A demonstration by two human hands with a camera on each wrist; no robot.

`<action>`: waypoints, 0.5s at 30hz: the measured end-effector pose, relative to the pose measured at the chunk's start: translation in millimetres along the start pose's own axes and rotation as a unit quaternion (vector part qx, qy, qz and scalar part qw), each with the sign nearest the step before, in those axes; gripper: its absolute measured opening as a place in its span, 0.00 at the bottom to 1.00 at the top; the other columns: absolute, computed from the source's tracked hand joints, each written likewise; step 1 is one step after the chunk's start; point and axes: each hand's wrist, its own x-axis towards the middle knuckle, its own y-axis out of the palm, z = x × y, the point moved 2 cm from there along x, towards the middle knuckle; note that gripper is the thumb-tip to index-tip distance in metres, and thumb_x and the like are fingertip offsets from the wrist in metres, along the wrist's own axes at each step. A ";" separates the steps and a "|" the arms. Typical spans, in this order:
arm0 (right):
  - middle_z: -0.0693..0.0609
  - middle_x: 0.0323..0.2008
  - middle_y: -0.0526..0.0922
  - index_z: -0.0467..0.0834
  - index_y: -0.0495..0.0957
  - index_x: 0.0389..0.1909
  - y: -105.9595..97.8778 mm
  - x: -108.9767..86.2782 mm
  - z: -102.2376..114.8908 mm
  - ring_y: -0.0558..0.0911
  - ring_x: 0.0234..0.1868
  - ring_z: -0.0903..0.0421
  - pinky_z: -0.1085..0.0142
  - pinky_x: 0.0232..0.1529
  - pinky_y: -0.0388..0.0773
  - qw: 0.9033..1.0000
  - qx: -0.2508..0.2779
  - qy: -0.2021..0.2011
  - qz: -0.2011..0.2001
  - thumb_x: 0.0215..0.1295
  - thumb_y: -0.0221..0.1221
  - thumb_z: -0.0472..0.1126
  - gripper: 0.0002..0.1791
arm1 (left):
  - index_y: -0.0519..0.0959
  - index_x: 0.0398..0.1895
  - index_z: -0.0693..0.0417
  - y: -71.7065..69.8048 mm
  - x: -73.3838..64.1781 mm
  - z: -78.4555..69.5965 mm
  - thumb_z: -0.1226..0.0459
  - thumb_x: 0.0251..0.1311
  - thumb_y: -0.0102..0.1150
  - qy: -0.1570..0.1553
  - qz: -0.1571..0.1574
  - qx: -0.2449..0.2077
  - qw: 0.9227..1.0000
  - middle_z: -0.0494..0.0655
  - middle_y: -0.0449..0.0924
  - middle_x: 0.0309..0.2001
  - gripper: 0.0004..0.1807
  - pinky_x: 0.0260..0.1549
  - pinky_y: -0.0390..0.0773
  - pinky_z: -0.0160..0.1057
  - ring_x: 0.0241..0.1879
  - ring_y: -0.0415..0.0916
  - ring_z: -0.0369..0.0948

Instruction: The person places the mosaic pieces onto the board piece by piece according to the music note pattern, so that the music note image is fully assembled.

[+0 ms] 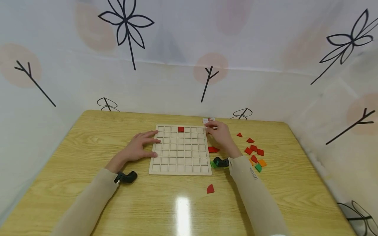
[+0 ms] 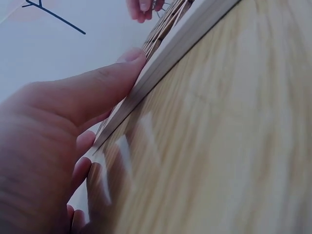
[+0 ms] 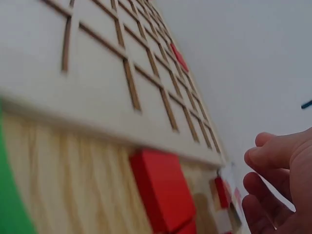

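A pale wooden grid board [image 1: 150, 169] lies on the table with one red square [image 1: 181, 129] in its far row. My left hand [image 1: 137, 146] rests at the board's left edge, fingers spread and thumb on the rim. My right hand [image 1: 219, 133] is over the far right corner, beside a small white card or booklet [image 1: 208, 120] with red print, partly hidden behind it. In the right wrist view its fingers [image 3: 263, 155] are loosely bent, with nothing visible between them. Under that hand, red pieces [image 3: 163, 190] lie against the board's right edge.
Several red pieces [image 1: 253, 148], an orange piece [image 1: 262, 162] and a green quarter-round [image 1: 258, 167] are scattered right of the board. One red quarter-round [image 1: 210, 188] lies nearer the front. A patterned cloth [image 1: 165, 85] hangs behind the table.
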 end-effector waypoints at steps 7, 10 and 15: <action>0.41 0.46 0.84 0.37 0.85 0.48 -10.0 -7.5 -15.1 0.82 0.47 0.45 0.53 0.46 0.79 0.999 -0.035 0.007 -0.001 0.70 0.59 0.33 0.11 | 0.80 0.61 0.49 4.1 0.3 -0.9 0.47 0.57 0.69 -0.012 -0.013 0.007 1.000 0.50 0.58 0.76 0.30 0.69 0.42 0.64 0.75 0.51 0.54; 0.41 0.47 0.83 0.38 0.85 0.48 -11.3 -8.6 -21.8 0.80 0.48 0.45 0.51 0.50 0.77 0.998 -0.060 0.010 -0.002 0.69 0.60 0.33 0.10 | 0.80 0.61 0.49 5.4 0.0 -0.7 0.47 0.57 0.69 -0.013 -0.017 0.007 1.000 0.50 0.58 0.76 0.30 0.69 0.43 0.64 0.74 0.52 0.54; 0.42 0.49 0.82 0.39 0.85 0.48 -12.0 -10.0 -28.5 0.79 0.49 0.45 0.51 0.51 0.76 0.997 -0.073 0.016 -0.001 0.70 0.61 0.35 0.10 | 0.81 0.61 0.50 4.7 -0.3 -1.6 0.49 0.57 0.70 -0.014 -0.022 0.003 1.000 0.51 0.59 0.75 0.30 0.70 0.43 0.64 0.74 0.52 0.54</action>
